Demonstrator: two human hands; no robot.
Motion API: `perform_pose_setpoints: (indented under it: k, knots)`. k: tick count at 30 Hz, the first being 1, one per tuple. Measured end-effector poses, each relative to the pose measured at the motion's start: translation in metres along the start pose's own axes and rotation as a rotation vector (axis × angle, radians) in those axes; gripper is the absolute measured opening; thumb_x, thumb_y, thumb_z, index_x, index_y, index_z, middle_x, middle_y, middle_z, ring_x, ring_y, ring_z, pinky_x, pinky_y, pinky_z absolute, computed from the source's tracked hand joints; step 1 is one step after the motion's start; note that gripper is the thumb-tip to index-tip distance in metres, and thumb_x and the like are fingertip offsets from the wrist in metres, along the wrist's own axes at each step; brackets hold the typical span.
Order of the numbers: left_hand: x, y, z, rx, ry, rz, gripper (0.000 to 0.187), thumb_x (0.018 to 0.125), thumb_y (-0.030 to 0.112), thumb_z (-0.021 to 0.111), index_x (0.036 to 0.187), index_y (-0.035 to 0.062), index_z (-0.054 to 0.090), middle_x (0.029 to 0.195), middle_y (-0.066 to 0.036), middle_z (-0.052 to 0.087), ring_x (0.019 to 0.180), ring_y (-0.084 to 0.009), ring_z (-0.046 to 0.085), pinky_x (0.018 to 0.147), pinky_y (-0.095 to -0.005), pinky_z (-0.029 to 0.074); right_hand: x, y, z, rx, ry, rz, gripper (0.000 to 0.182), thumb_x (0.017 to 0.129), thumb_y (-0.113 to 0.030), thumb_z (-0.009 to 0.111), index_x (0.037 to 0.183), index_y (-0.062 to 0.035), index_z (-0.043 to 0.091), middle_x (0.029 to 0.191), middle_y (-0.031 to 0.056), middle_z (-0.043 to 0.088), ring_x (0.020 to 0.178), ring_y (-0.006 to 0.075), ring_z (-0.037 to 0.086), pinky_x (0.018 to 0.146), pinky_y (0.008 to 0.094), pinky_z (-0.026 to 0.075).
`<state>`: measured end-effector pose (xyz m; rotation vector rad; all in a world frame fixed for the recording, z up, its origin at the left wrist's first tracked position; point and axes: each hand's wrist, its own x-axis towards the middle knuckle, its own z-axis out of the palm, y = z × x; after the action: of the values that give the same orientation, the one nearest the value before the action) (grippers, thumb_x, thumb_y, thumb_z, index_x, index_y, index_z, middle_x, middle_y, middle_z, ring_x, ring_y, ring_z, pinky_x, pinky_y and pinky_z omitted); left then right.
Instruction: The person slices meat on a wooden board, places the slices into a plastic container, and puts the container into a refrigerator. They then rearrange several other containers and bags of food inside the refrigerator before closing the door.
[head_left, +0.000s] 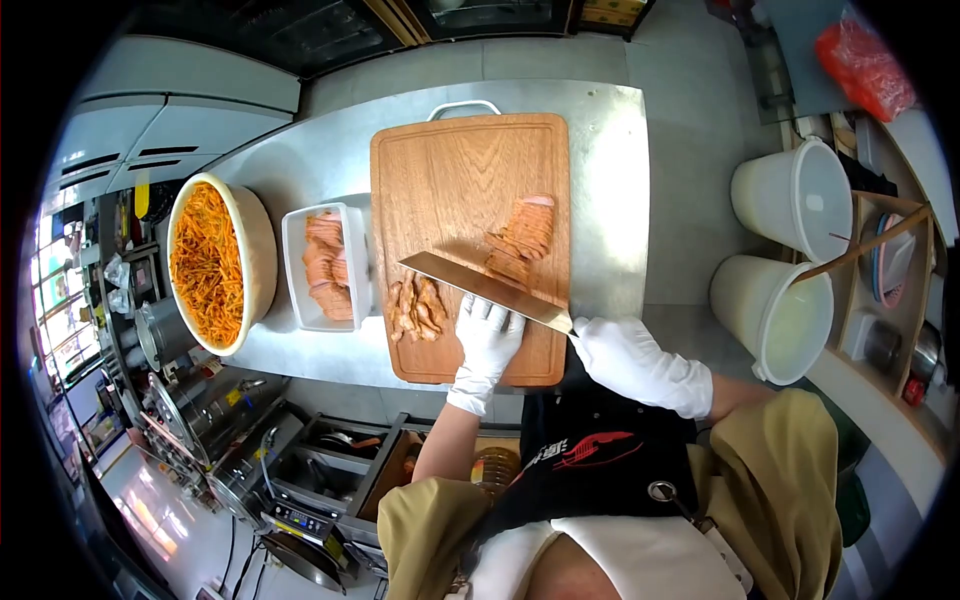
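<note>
Nearest the lens, at six o'clock: white collar [640, 548] over black apron [625, 475], red and white print across the front. Clock centred on wooden cutting board [440, 180], twelve pointing away from the wearer; beneath it, steel table [615, 215].

At four o'clock, just off the board edge: right hand [640, 368], white-gloved, fingers closed around the handle of a long broad knife [490, 288]. Blade slanting across the lower half of the board, tip toward ten. At six: left hand [487, 338], also gloved, fingers close together and partly bent, tips right up at the blade. Any hold on food hidden by the blade; cannot tell.

Toward three, on the board: pinkish-brown sliced meat [530, 228], slices overlapping, lowest ones beside the blade. At seven to eight: loose brown pieces [415, 308], heaped near the left hand.

At nine, just beside the board: clear plastic tub [357, 265] with more meat slices [325, 265] inside. Farther out at nine: round cream basin [262, 260], full of orange shreds [208, 260]. Well apart, around three: two white buckets [750, 310]. Out at two: red bag [868, 65].
</note>
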<state>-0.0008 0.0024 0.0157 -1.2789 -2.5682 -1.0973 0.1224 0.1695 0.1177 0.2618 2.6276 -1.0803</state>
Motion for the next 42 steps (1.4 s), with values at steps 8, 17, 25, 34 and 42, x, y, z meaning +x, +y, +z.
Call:
perform_pose_setpoints:
  k: [8,17,25,34,42]
  knots:
    - [-0.002,-0.003,0.001,-0.011,-0.024,-0.02,0.027,0.063,0.004,0.074,0.088,0.0088,0.064,0.092,-0.009,0.061,0.086,-0.0331,0.059,0.076,-0.0405,0.05,-0.025,0.001,-0.014,-0.095,-0.148,0.127,0.018,0.086,-0.011,0.051,0.078,0.0022,0.059,0.059,0.016,0.06,0.05,0.0321,0.062,0.048,0.0401,0.05]
    - [-0.003,0.0,0.002,-0.041,0.041,0.001,0.025,0.064,0.001,0.074,0.087,0.0082,0.065,0.089,-0.008,0.059,0.086,-0.0306,0.058,0.077,-0.0389,0.05,0.046,0.022,0.03,0.031,0.067,0.019,0.028,0.091,-0.023,0.049,0.076,-0.0013,0.059,0.061,0.0182,0.06,0.054,0.0352,0.06,0.052,0.0437,0.048]
    - [-0.007,0.002,-0.014,-0.051,0.022,0.022,0.028,0.067,0.001,0.074,0.092,0.0065,0.063,0.094,-0.008,0.058,0.09,-0.0305,0.058,0.081,-0.0404,0.048,0.02,0.007,-0.008,0.039,0.016,0.095,0.028,0.091,-0.022,0.051,0.078,0.0005,0.06,0.061,0.02,0.059,0.058,0.0378,0.06,0.055,0.0456,0.048]
    - [-0.009,-0.002,-0.006,0.016,-0.053,0.023,0.024,0.069,0.009,0.073,0.09,0.0081,0.062,0.094,-0.009,0.058,0.089,-0.0315,0.057,0.08,-0.0413,0.047,0.001,-0.008,-0.012,-0.005,0.043,0.082,0.022,0.088,-0.017,0.053,0.076,-0.0006,0.06,0.058,0.0159,0.058,0.053,0.034,0.06,0.051,0.043,0.048]
    - [-0.002,-0.001,-0.007,0.068,-0.04,0.081,0.027,0.068,0.014,0.071,0.093,0.0077,0.063,0.095,-0.01,0.06,0.09,-0.0345,0.056,0.079,-0.0443,0.048,-0.003,-0.011,0.0,-0.074,0.086,0.012,0.019,0.086,-0.014,0.054,0.073,-0.0017,0.059,0.056,0.0154,0.059,0.048,0.0299,0.061,0.046,0.0389,0.048]
